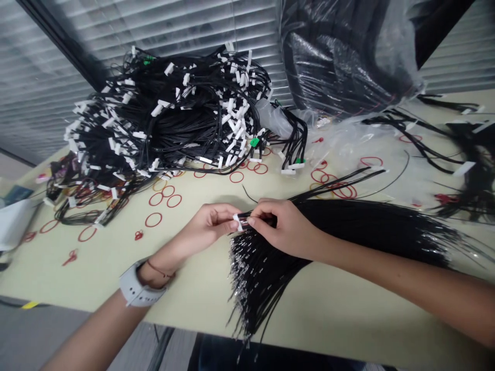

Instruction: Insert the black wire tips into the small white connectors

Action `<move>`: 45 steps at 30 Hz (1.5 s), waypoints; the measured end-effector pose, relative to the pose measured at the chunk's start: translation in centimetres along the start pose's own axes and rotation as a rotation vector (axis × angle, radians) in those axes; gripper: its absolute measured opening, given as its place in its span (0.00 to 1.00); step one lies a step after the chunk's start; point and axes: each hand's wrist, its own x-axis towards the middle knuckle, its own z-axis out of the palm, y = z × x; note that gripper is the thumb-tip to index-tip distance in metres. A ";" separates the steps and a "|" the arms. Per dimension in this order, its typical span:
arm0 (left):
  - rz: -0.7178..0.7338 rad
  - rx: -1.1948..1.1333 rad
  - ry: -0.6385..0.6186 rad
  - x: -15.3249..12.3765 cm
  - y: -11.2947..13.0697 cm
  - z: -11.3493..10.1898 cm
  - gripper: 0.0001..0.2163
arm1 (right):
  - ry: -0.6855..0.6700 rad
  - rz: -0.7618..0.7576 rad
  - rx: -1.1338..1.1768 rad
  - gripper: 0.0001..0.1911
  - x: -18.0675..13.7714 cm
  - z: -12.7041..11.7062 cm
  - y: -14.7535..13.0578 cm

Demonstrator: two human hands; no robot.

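Between the thumb and fingers of my left hand (211, 225) is a small white connector (237, 222), held above the table. My right hand (284, 226) pinches thin black wires just to the right of that connector, at its wire side. Exactly how many wires sit in the pinch is hidden by the fingers. Below and behind my right hand lies a thick bundle of loose black wires (348, 226) with shiny metal crimped tips (247, 273) fanned out at the left end. A few black wires (340, 183) run off behind the hand to the upper right.
A large heap of black cables with white connectors (174, 123) stands at the back left. Red rubber bands (153, 220) lie scattered over the pale table (116, 273). A plastic-wrapped black bundle (348, 56) is at the back right, with more cables (475, 154) at the right edge.
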 end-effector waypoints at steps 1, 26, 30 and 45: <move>0.001 0.008 0.001 0.0 0.0 0.0 0.04 | -0.003 0.008 0.008 0.07 0.0 0.0 0.0; 0.020 -0.046 -0.028 0.0 -0.7 -0.2 0.06 | -0.003 -0.004 -0.045 0.06 0.1 0.1 -0.2; 0.032 -0.024 -0.028 0.0 -0.9 -0.3 0.07 | 0.005 -0.054 -0.068 0.07 0.0 0.3 0.0; 0.050 -0.067 -0.008 0.0 -0.7 -0.3 0.07 | 0.022 -0.060 0.048 0.04 0.0 0.0 -0.1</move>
